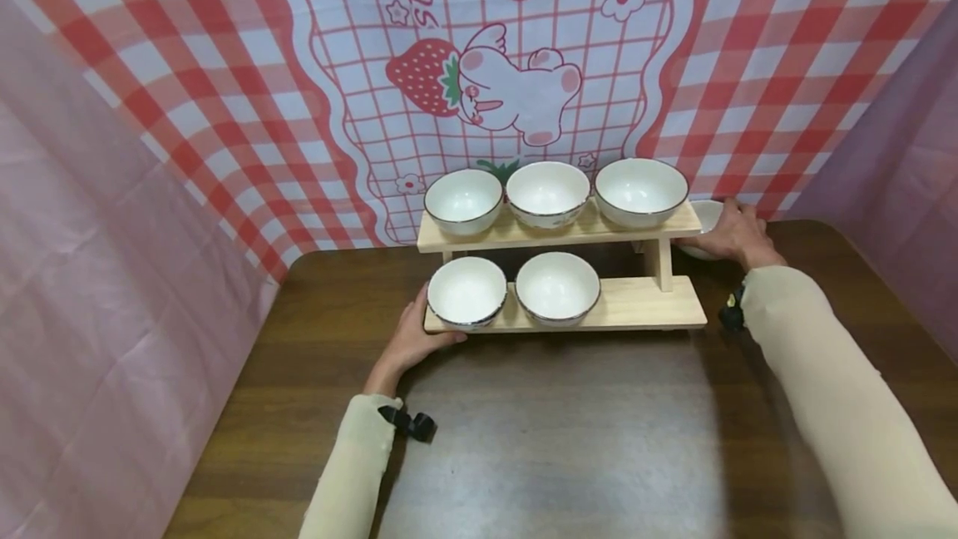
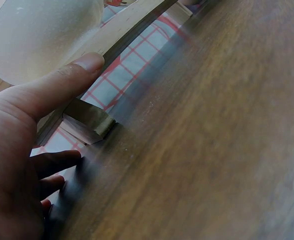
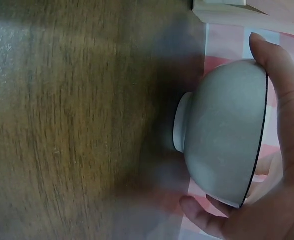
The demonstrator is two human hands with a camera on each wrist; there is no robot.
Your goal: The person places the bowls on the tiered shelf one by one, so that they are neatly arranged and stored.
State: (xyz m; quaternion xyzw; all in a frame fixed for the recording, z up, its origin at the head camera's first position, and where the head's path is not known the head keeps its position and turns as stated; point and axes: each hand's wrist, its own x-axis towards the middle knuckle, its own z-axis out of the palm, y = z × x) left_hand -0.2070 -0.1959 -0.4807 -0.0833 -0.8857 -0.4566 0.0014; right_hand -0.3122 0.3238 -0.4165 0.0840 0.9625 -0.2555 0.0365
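Note:
A light wooden two-tier stand holds three white bowls with dark rims on its upper shelf and two on its lower shelf. My left hand grips the left end of the lower shelf, beside a white bowl. In the left wrist view the thumb lies on the shelf's front edge, with several fingers spread below it. At the back right, beside the stand, my right hand grips another white bowl by its rim. That bowl is upright, its foot close over the tabletop.
The brown wooden table reaches back to a red-and-white checked cloth close behind the stand. Pink curtains hang at the sides. The lower shelf has a bare stretch right of its second bowl.

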